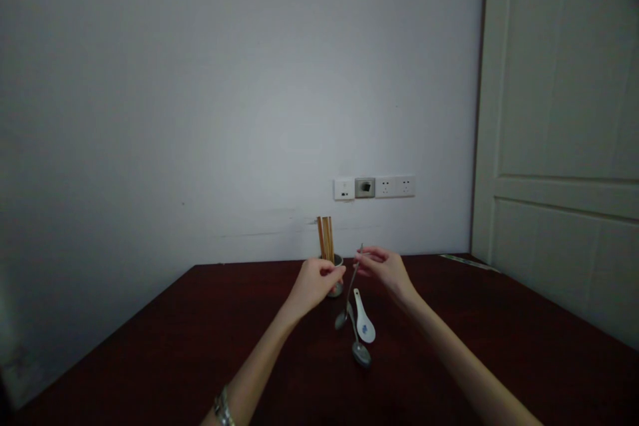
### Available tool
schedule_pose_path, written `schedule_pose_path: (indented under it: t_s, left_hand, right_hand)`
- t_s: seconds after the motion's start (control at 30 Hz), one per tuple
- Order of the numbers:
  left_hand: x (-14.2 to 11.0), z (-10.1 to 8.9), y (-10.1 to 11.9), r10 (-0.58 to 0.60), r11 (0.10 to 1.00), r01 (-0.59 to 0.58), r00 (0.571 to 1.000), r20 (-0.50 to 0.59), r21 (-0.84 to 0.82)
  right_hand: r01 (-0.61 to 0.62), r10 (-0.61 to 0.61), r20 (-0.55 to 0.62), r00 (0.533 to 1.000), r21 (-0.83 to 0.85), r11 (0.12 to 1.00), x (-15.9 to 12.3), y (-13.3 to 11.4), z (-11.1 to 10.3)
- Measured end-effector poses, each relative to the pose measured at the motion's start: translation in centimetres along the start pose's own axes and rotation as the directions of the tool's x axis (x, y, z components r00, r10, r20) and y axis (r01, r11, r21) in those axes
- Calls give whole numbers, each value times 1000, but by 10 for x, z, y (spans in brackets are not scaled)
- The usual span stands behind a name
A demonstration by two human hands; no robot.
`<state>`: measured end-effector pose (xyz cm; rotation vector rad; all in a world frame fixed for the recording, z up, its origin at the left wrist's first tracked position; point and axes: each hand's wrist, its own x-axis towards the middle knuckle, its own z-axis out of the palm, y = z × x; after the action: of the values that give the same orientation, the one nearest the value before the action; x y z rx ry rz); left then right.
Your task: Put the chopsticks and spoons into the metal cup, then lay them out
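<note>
My right hand (385, 269) pinches the upper handle of a metal spoon (351, 285), which is tilted with its bowl down to the left. Closed at the fingertips, my left hand (315, 285) is in front of a metal cup (335, 291) and hides much of it. Whether those fingers grip the cup or something small is unclear. Several wooden chopsticks (326, 239) stand upright in the cup. Between and below my hands, a white ceramic spoon (365, 323) with a blue mark lies on the table beside a second metal spoon (361, 353).
The dark red-brown table (200, 333) reaches back to a pale wall (249, 113). Sockets and switches (384, 186) are set in the wall behind the cup. A white panelled door (559, 146) stands at the right, and a flat strip (469, 262) lies at the table's back right.
</note>
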<state>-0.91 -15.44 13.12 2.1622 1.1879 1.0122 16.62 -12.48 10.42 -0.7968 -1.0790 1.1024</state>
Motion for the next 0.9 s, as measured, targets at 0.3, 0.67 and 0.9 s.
schedule_pose_path:
  t_s: [0.3,0.67,0.9]
  left_hand:
    - [-9,39,7,-94,867,229,947,306,-443]
    - [19,62,-23,-434,247,100,901,-18,-964]
    - [32,54,-26,-577,44,25,817,-5,-999]
  right_hand:
    - [309,-309,-182,934,-27,951,-3,-10,-2]
    - [432,-442,-177,880,-92,897,-11,7,12]
    - [400,-410,-131,903,-94,912,-16,9,16]
